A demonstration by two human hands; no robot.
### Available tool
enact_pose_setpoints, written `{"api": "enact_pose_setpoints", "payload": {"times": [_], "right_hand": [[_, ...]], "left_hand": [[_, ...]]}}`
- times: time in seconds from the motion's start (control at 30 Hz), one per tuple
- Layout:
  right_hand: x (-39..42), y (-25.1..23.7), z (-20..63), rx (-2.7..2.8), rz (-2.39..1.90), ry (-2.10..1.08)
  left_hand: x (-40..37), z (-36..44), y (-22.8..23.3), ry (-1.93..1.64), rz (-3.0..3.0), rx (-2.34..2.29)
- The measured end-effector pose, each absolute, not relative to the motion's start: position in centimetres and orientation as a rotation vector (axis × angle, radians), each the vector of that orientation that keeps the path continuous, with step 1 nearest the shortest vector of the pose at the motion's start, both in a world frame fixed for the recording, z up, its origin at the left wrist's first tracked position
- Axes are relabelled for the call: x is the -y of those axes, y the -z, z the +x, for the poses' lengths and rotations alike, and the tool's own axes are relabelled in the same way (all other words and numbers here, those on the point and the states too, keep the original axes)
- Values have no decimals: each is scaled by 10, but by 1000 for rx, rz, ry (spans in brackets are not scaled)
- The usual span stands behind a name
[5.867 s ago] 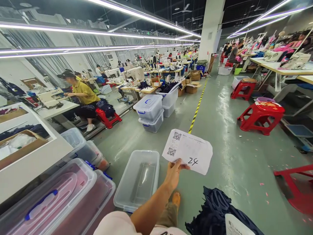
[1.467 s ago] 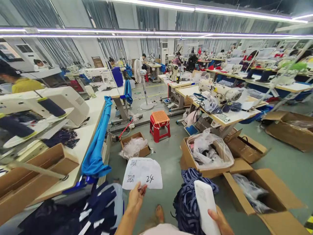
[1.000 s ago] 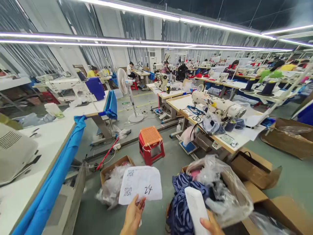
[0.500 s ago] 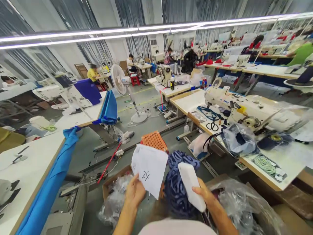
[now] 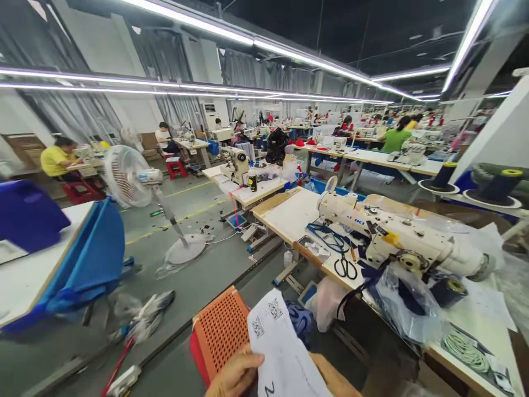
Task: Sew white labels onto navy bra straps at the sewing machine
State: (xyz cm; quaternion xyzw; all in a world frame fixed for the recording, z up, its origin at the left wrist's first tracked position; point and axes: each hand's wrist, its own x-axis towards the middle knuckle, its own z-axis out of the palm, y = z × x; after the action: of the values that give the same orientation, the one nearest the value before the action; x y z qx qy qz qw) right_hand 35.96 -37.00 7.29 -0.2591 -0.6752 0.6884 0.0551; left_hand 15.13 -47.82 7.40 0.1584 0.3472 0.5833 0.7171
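Note:
A white sheet of paper point(image 5: 285, 353) with two printed QR codes and part of a handwritten figure is held up at the bottom middle. My left hand point(image 5: 236, 374) pinches its left edge, thumb on the front. My right hand point(image 5: 334, 379) is at the sheet's right edge, its fingers hidden behind the paper, so what it grips cannot be made out. Behind the sheet shows part of a navy bundle of looped cord point(image 5: 298, 322). An orange perforated plastic stool or crate point(image 5: 225, 331) stands to the left of the paper.
On the right, a sewing table point(image 5: 285, 212) bears a sewing machine point(image 5: 384, 231), black scissors point(image 5: 345, 267) and a coil of pale green cord point(image 5: 465, 350). A floor fan point(image 5: 130, 176) and a table with blue cloth point(image 5: 88, 248) stand left. Other people sit farther back.
The view has swung up and to the right. The paper has turned, now showing QR codes, and is nearer the right hand. The white handheld device in the right hand is out of sight.

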Motion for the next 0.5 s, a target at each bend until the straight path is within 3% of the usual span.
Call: {"api": "enact_pose_setpoints", "payload": {"times": [0.33, 0.5], "right_hand": [[282, -130, 303, 1829, -470, -2297], [245, -131, 282, 1801, -436, -2291]], "left_hand": [[387, 152, -77, -1495, -33, -1057], [354, 136, -87, -1571, -99, -1154]]}}
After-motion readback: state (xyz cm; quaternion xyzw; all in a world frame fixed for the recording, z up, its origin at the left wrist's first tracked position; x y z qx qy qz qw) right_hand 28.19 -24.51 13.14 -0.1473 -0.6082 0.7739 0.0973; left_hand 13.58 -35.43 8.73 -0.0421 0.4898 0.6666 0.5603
